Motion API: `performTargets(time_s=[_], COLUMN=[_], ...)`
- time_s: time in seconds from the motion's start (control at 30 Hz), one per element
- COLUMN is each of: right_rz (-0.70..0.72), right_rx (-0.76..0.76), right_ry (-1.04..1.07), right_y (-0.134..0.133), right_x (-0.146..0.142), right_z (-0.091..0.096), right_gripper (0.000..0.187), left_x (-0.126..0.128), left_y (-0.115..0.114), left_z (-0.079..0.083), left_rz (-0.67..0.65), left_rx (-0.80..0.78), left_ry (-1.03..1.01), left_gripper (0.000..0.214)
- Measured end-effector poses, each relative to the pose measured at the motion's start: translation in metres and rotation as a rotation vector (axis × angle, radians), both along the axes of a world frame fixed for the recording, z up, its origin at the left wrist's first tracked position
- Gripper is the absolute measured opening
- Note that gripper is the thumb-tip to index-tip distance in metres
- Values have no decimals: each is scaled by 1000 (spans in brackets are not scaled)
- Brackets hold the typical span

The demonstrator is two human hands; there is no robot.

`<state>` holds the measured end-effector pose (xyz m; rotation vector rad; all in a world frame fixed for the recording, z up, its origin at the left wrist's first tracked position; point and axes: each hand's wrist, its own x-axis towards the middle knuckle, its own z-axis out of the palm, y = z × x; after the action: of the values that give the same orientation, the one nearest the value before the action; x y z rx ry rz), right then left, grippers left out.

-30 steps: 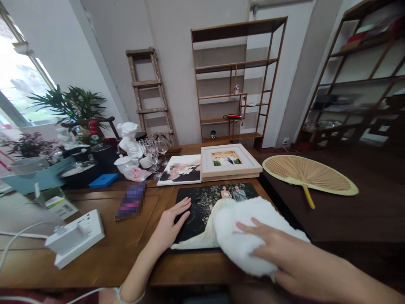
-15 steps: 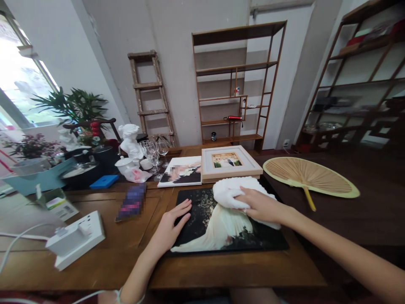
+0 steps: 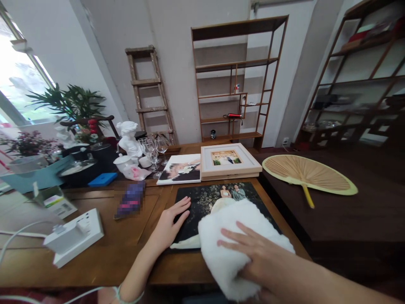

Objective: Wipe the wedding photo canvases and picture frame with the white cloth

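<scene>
A dark photo panel [image 3: 196,200] showing a couple in wedding clothes lies flat on the wooden table [image 3: 152,266]. My left hand [image 3: 172,221] rests with fingers stretched out on the panel's left edge. On the panel's lower right, a white towel [image 3: 218,228] sits under my right hand [image 3: 253,249]. Its fingers press into the cloth, and part of the towel bunches up beneath the palm and hangs past the near edge. The lower right of the picture is hidden by the towel.
Behind the panel are a framed picture [image 3: 228,171] and a white-edged print [image 3: 179,181]. A palm-leaf fan [image 3: 308,173] lies on the right. To the left are a power strip [image 3: 77,236], wine glasses [image 3: 153,154] and a white bust [image 3: 129,141].
My right hand has drawn the towel from the panel's upper right toward me, uncovering the couple at the top. The left hand has stayed in place.
</scene>
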<state>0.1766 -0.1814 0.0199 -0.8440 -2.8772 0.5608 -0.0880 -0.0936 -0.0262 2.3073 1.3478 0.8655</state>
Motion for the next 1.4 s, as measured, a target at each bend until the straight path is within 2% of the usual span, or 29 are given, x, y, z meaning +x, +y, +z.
performTargets(time_s=[0.07, 0.13, 0.4, 0.5, 0.57, 0.63, 0.77, 0.87, 0.97, 1.03, 1.13, 1.3, 1.4], right_rz=[27, -14, -205, -281, -297, -279, -230, -126, -35, -39, -104, -186, -283], right_rx=[-15, 21, 219, 244, 251, 240, 149, 57, 0, 4, 56, 189, 258], right_ry=[2, 38, 100, 105, 116, 107, 62, 16, -28, 7, 83, 152, 145], right_y=[-1, 8, 89, 108, 109, 100, 55, 20, 3, 5, 22, 68, 99], right_x=[-1, 0, -2, -4, -5, -8, -17, -23, -26, -25, -22, -22, -24], right_z=[2, 1, -4, -8, -11, -13, -11, -8, -6, -5, -7, -8, -8], right_gripper=[46, 48, 31, 30, 32, 37, 52, 50, 47, 47, 45, 37, 29], left_x=[0, 0, -2, -2, -2, -2, -3, -3, -2, -1, 0, 1, 0], left_y=[0, 0, 0, 1, 1, 1, 0, 0, 1, 2, 2, 2, 2], left_z=[0, 1, 1, 0, 0, 0, -1, -1, -1, -1, -2, -5, -4], left_rz=[-1, -5, -10, -12, -11, -7, -2, -2, 6, 29, 64, 31, 27], left_rx=[-5, -5, 1, -3, -8, -10, -2, 2, -18, -38, -31, 21, 30], left_ry=[0, 0, -2, -1, 3, 5, 7, 5, -8, -31, -45, -16, -13], left_gripper=[33, 33, 33, 33, 34, 34, 34, 33, 34, 35, 36, 35, 35])
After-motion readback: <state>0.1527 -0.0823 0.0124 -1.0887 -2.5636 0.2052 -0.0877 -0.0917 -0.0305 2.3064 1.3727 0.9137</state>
